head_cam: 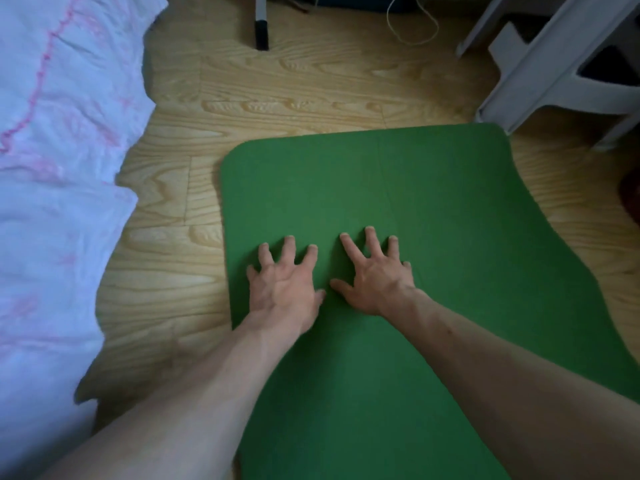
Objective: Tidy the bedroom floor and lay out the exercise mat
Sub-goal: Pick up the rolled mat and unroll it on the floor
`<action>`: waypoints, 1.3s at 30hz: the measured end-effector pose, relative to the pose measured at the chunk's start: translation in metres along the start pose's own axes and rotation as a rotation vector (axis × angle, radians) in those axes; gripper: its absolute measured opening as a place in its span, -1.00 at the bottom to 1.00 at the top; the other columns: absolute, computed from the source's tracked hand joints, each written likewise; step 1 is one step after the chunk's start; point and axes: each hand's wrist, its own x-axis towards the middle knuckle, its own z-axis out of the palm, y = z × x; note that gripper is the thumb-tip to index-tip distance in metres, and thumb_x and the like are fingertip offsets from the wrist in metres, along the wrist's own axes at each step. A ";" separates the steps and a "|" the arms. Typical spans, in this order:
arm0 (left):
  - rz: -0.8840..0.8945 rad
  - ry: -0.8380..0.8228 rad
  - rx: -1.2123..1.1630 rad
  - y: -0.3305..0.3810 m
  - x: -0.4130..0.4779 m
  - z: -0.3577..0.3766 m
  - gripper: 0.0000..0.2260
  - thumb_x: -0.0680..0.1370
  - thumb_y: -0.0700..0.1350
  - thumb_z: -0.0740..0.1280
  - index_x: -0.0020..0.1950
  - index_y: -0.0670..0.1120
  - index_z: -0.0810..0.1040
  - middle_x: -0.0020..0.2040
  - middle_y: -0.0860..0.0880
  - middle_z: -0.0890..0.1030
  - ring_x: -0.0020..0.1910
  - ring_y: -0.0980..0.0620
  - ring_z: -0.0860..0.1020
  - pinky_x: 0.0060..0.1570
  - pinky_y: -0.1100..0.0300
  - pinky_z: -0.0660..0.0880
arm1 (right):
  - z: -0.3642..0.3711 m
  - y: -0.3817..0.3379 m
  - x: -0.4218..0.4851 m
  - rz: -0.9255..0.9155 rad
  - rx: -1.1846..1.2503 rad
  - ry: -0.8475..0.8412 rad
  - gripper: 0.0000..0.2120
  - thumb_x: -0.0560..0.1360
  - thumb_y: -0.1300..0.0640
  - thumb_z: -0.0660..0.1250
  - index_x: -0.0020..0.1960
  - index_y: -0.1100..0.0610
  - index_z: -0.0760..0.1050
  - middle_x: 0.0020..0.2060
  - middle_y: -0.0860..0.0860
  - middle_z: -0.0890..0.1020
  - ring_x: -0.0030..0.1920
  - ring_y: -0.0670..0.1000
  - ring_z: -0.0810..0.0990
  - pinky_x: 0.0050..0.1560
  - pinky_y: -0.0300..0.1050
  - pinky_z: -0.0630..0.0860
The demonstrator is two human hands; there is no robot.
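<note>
A green exercise mat (pixel 398 181) lies unrolled and flat on the wooden floor (pixel 277 91), its far end with rounded corners pointing away from me. My left hand (pixel 285 284) presses on the mat near its left edge, palm down with fingers spread. My right hand (pixel 375 271) presses flat on the mat just to the right of it, fingers spread too. The two thumbs nearly touch. Neither hand holds anything.
A bed with a white and pink cover (pixel 59 168) hangs down along the left. A white plastic stool (pixel 561 64) stands at the far right, close to the mat's corner. A black and white leg (pixel 261 26) and a white cord (pixel 412 26) lie at the far edge.
</note>
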 end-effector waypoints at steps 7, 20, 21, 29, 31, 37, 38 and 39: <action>0.001 -0.111 -0.048 0.023 -0.116 0.041 -0.16 0.51 0.21 0.42 0.63 0.16 -0.01 0.68 0.00 -0.08 0.63 -0.27 -0.04 0.52 -0.27 0.21 | 0.066 0.004 -0.104 -0.088 0.073 -0.058 -0.17 0.58 -0.30 0.17 0.62 -0.15 -0.28 0.64 0.05 -0.30 0.62 0.31 -0.28 0.56 0.40 0.01; -0.085 0.044 -0.882 0.011 -0.282 -0.072 -0.57 0.61 0.31 0.11 0.25 0.08 0.56 0.32 -0.02 0.57 0.38 -0.05 0.48 0.33 0.14 0.34 | 0.002 0.027 -0.298 -0.170 0.699 0.229 -0.41 0.68 -0.14 0.09 0.56 0.20 0.21 0.58 0.19 0.25 0.58 0.15 0.24 0.57 0.03 0.19; -0.071 0.074 -0.912 0.014 -0.299 -0.102 -0.60 0.58 0.34 0.10 0.09 0.11 0.56 0.23 -0.05 0.60 0.33 -0.07 0.51 0.31 0.10 0.40 | -0.022 0.028 -0.320 -0.198 0.716 0.271 -0.43 0.67 -0.14 0.10 0.55 0.20 0.24 0.58 0.18 0.27 0.58 0.13 0.24 0.57 0.01 0.19; -0.052 0.336 -1.304 0.036 -0.491 -0.334 -0.51 0.72 0.10 -0.01 0.35 -0.12 0.58 0.40 -0.08 0.56 0.39 -0.01 0.49 0.50 -0.02 0.30 | -0.219 0.022 -0.539 -0.270 0.904 0.514 -0.63 0.69 0.01 0.16 0.42 0.12 0.47 0.44 0.11 0.48 0.52 0.07 0.35 0.40 -0.20 0.22; -0.046 0.344 -1.386 0.055 -0.546 -0.379 -0.52 0.72 0.10 -0.01 0.37 -0.12 0.56 0.41 -0.09 0.55 0.41 -0.02 0.47 0.51 -0.05 0.29 | -0.262 0.022 -0.600 -0.287 0.929 0.524 -0.64 0.68 0.01 0.17 0.41 0.10 0.48 0.43 0.09 0.50 0.50 0.05 0.37 0.36 -0.25 0.21; -0.002 0.382 -1.456 0.129 -0.729 -0.486 -0.52 0.73 0.09 -0.06 0.44 -0.10 0.49 0.44 -0.10 0.53 0.43 -0.04 0.47 0.45 -0.03 0.36 | -0.352 0.041 -0.822 -0.343 1.112 0.627 -0.63 0.69 0.01 0.16 0.43 0.08 0.47 0.41 0.03 0.54 0.43 -0.01 0.46 0.47 -0.08 0.33; 0.003 0.391 -1.466 0.144 -0.767 -0.495 -0.52 0.73 0.09 -0.06 0.45 -0.10 0.48 0.44 -0.11 0.53 0.41 -0.03 0.48 0.41 0.00 0.39 | -0.356 0.046 -0.865 -0.346 1.151 0.644 -0.63 0.69 0.01 0.15 0.44 0.08 0.46 0.41 0.02 0.54 0.43 -0.02 0.46 0.47 -0.08 0.33; 0.009 0.396 -1.475 0.159 -0.804 -0.499 -0.52 0.73 0.09 -0.06 0.45 -0.10 0.47 0.43 -0.11 0.53 0.40 -0.02 0.48 0.37 0.03 0.40 | -0.354 0.052 -0.904 -0.335 1.200 0.650 -0.61 0.69 0.00 0.15 0.46 0.08 0.43 0.42 0.00 0.52 0.44 -0.03 0.45 0.48 -0.07 0.33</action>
